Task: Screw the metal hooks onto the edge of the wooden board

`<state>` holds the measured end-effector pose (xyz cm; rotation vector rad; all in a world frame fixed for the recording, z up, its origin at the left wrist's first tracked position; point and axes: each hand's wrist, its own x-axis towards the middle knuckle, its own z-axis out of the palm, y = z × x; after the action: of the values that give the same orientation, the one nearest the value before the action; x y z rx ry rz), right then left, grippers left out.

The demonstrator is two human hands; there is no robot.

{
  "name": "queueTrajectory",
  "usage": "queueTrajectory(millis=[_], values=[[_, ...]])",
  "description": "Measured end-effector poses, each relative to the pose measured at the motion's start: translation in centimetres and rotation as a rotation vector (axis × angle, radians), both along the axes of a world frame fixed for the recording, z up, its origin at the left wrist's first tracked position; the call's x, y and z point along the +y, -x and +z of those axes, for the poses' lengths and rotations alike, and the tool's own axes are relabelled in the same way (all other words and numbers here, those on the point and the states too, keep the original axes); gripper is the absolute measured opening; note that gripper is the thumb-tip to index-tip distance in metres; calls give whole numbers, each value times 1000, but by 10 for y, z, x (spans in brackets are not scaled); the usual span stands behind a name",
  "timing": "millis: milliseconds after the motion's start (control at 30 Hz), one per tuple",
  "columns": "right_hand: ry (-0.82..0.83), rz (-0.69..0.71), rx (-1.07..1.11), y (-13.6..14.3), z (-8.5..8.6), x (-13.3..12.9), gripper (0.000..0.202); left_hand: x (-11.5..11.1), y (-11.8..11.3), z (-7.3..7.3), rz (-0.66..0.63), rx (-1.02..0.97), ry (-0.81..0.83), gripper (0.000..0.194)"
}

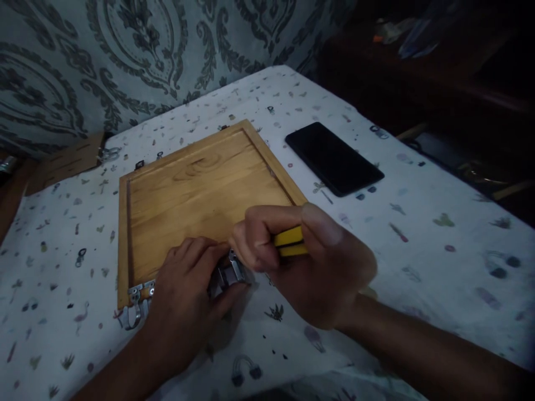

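Worktop under white cloth with small scattered prints (434, 262). On it, mid-left, lying flat: square honey-brown wooden panel with raised frame border (196, 206). Grain and a darker knot swirl near the far side, dark line along the inner frame, dark mark on the right strip. Looks whole; no crack visible in this dim light.

Flat brown cardboard piece (67, 164) at far left, apart from the panel.

Hands both at the panel's near edge. Right hand (321, 273) in a fist round a yellow-and-black tool handle (288, 236); tip hidden, so no telling whether it touches metal. Left hand (186, 295) braced over the edge, thumb and fingers pinching a silver metal fitting (236, 267).

Black rectangular phone (334, 159) lies right of the panel, clear of it.

Second silver metal fitting with curved arm (134, 295) sits at the near-left corner, a screw head (151, 291) showing beside the left hand. Judgement: corner one looks fixed; pinched one probably unfinished, fastening hidden by fingers.
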<state>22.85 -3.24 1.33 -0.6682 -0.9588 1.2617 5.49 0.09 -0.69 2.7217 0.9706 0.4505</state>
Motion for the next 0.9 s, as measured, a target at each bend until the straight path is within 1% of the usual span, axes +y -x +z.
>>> queueTrajectory(millis=[133, 300, 400, 467, 533, 600, 700, 767, 833, 900], values=[[26, 5, 45, 0, 1, 1, 46, 1, -1, -1, 1, 13, -8, 27], [69, 26, 73, 2, 2, 1, 53, -1, -1, 0, 6, 40, -26, 21], [60, 20, 60, 2, -1, 0, 50, -3, 0, 5, -1, 74, -33, 25], [50, 1, 46, 3, -3, 0, 47, -4, 0, 10, -16, 75, -8, 31], [-19, -46, 12, 4, -5, 0, 48, -3, 3, 16, -22, 54, 17, 31], [-17, -90, -31, 5, -4, 2, 53, 2, 8, 20, 11, 22, 28, 28], [-11, -93, -25, 8, -1, 4, 58, 17, 24, 22, 112, -30, 63, 27], [-29, -94, -19, 7, 0, 4, 59, 34, 40, 20, 183, -60, 40, 24], [-3, -55, -17, 5, -2, 4, 57, 57, 60, 14, 276, -89, -4, 22], [27, -39, -7, 2, -6, 6, 56, 86, 83, 7, 390, -115, -46, 21]])
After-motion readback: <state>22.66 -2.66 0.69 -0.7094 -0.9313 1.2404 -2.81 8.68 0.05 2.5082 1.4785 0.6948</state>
